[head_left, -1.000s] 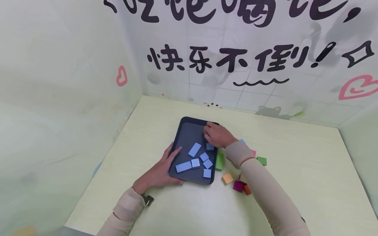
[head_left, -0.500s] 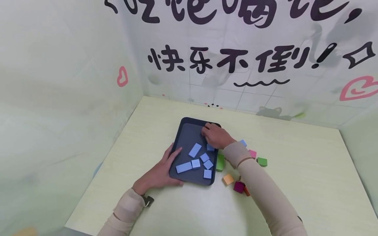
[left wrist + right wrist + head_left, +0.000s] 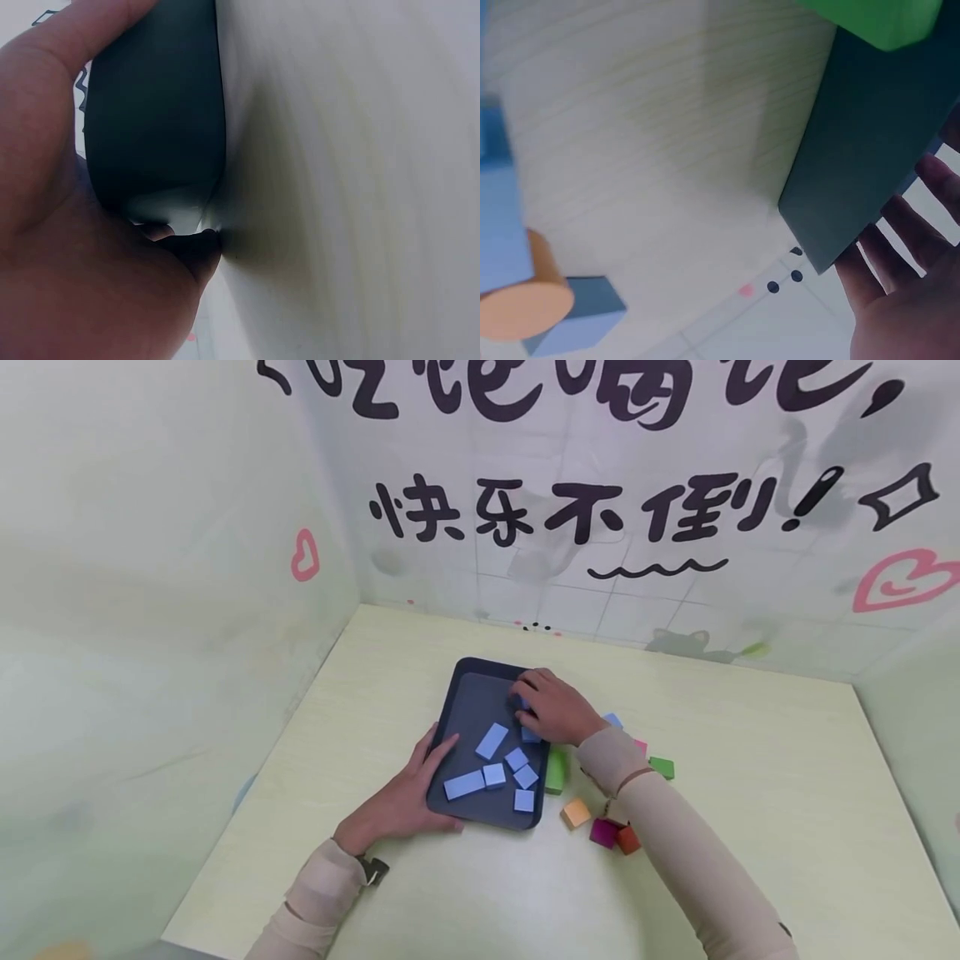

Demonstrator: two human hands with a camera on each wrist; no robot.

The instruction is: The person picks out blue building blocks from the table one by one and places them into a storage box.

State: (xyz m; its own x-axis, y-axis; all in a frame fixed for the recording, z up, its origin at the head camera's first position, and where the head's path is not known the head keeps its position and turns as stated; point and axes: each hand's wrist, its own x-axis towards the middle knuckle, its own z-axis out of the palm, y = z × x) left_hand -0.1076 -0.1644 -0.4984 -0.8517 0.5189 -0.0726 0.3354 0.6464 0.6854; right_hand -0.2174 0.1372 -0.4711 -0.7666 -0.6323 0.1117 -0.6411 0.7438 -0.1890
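Observation:
A dark rectangular tray (image 3: 476,697) lies on the pale table, holding several light-blue toy blocks (image 3: 492,741), some oblong and some cube-shaped. Its left near corner is gripped by my left hand (image 3: 397,802), with one digit over the rim and others around the near end. At the far right corner, my right hand (image 3: 558,706) reaches over the rim. A blue block (image 3: 524,702) shows partly between its thumb and fingers, which stand apart. In the right wrist view, the fingers (image 3: 911,236) stretch loosely across the tray wall (image 3: 855,165). Another blue block (image 3: 530,735) is partly beneath this hand.
Against the tray's right side lies a long green block (image 3: 555,771). Orange (image 3: 576,813), purple and red blocks (image 3: 628,839) sit right of the tray. Green (image 3: 662,767), pink and blue blocks (image 3: 612,720) are farther right, near the right forearm. A printed wall stands behind.
My right hand's fingers have spread from a closed pinch, and a blue block now shows between them. The left hand and tray stay almost in place.

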